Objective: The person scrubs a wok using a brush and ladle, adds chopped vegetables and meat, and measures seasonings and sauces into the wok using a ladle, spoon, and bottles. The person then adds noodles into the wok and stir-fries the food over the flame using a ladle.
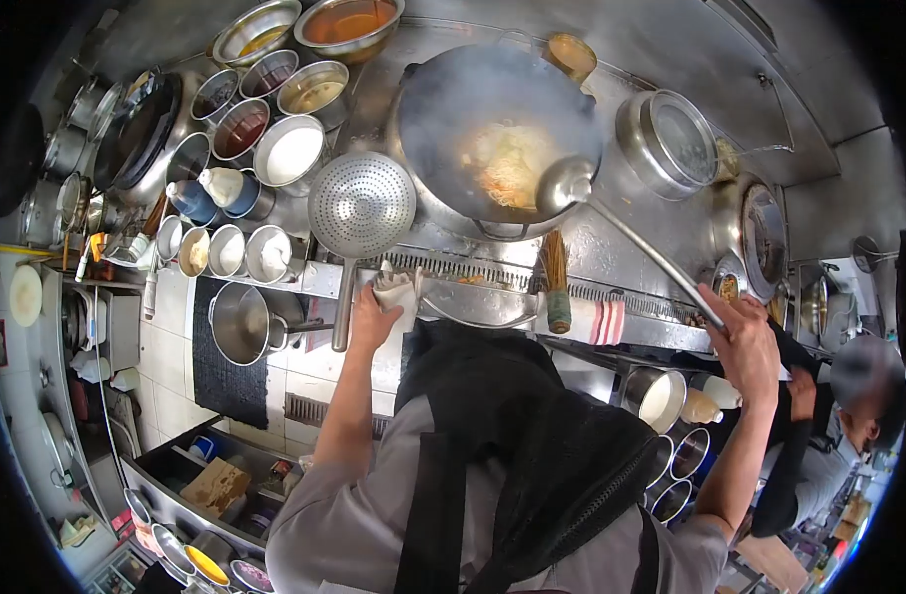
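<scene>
In the head view, my right hand (745,342) is closed round the long handle of a steel ladle (651,247). The ladle's bowl rests inside a large dark wok (438,163), at the right side of pale, noodle-like food (507,158). Steam blurs the far part of the wok. My left hand (377,317) grips a whitish cloth (401,289) at the stove's front edge. Just left of that hand hangs the handle of a perforated strainer (362,205), whose round bowl lies on the counter beside the wok.
Steel containers of sauces and seasonings, including a white-filled one (289,150), crowd the left. A bamboo brush (556,282) and striped towel (607,322) sit at the front edge. Steel pots (666,144) stand right of the wok. Another person (819,445) is at the far right.
</scene>
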Motion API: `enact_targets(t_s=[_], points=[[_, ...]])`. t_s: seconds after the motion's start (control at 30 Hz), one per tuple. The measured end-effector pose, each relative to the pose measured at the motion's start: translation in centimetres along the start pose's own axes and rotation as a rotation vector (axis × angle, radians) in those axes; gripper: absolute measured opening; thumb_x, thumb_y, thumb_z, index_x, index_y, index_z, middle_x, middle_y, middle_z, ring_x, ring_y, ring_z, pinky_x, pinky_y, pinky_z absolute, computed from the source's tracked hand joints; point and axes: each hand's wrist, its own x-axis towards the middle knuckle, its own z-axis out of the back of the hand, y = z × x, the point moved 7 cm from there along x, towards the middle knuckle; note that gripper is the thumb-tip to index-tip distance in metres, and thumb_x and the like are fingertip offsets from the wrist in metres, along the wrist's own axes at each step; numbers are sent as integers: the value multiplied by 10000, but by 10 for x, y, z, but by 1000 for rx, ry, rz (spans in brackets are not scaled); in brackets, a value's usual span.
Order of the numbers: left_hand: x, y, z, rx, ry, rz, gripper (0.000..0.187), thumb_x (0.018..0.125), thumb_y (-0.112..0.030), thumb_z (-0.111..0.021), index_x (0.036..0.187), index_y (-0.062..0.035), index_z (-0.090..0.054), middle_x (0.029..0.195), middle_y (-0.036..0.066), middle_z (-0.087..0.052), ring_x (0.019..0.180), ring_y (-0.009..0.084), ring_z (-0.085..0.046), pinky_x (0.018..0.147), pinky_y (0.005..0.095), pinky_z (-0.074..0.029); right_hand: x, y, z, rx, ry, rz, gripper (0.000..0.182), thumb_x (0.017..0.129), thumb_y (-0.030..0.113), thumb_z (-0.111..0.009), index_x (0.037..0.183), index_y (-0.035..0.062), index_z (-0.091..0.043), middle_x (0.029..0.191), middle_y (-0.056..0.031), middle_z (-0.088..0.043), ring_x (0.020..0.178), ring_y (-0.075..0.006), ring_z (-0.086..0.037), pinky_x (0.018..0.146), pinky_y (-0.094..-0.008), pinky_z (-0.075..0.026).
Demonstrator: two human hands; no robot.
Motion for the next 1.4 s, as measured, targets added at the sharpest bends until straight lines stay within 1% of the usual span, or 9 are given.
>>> enact_targets(t_s=[0.2,0.33,0.4,0.53,0.57,0.7,0.9,1.13,1.4], points=[[9,-6,-10,-121,87,78,776,725,-296,-877,1314,39,-499,1232,253,-602,1143,370,-611,953,450,-505,28,-6,-97,413,53,-44,564,824,65,-748,1375,75,-626,1092,-274,-706,967,-422,-699,836,-482,-544],[5,-19,-4,-47,51,-18,671,738,-309,-882,1209,25,-540,1163,215,-647,1061,323,-649,928,403,-519,62,-3,-234,810,-93,-120,541,932,127,-711,1444,39,-558,964,-219,-753,737,-279,-696,738,-426,-553],[4,-13,-4,-218,159,112,634,761,-309,-879,1184,26,-546,1119,196,-672,1023,302,-669,919,383,-524,67,29,-231,974,13,-348,538,971,159,-679,1476,55,-528,917,-192,-758,649,-215,-628,683,-417,-543],[-10,-27,3,-976,102,127,515,936,-123,-734,1374,31,-512,1237,134,-675,1096,208,-659,962,357,-528,92,53,-234,961,-126,-378,577,1013,207,-602,1540,61,-418,909,-252,-731,679,-307,-705,662,-465,-536],[-14,-39,7,-1124,101,151,452,991,-127,-655,1400,0,-510,1287,133,-661,1142,230,-659,996,411,-534,104,51,-254,912,-267,-289,561,1032,214,-560,1550,68,-403,714,-91,-612,523,-154,-583,479,-356,-492],[-21,-78,21,-1570,103,289,424,1040,-183,-586,1410,4,-499,1276,140,-661,1141,307,-676,1021,502,-543,131,100,-256,1075,-185,-275,577,1035,218,-562,1555,45,-380,755,-143,-652,526,-194,-615,499,-379,-512],[-6,-111,14,-1543,223,237,427,1053,-202,-569,1424,-15,-468,1296,200,-631,1148,398,-668,987,518,-565,117,119,-231,1664,67,-122,551,1035,186,-589,1551,68,-435,711,-1,-575,463,-99,-510,411,-294,-399],[-6,-115,-1,-1560,274,242,389,1062,-203,-555,1421,-85,-459,1238,172,-654,1123,359,-680,924,469,-588,148,69,-217,968,-247,-198,549,1005,232,-618,1470,-31,-492,784,-160,-662,641,-246,-657,663,-408,-540],[1,-146,-36,-1732,468,396,590,1053,-522,-485,1439,-76,-505,1357,146,-636,1236,376,-627,1064,461,-509,200,86,-231,1509,132,-111,615,1019,210,-612,1570,50,-389,647,-23,-553,497,-105,-534,416,-296,-455]])
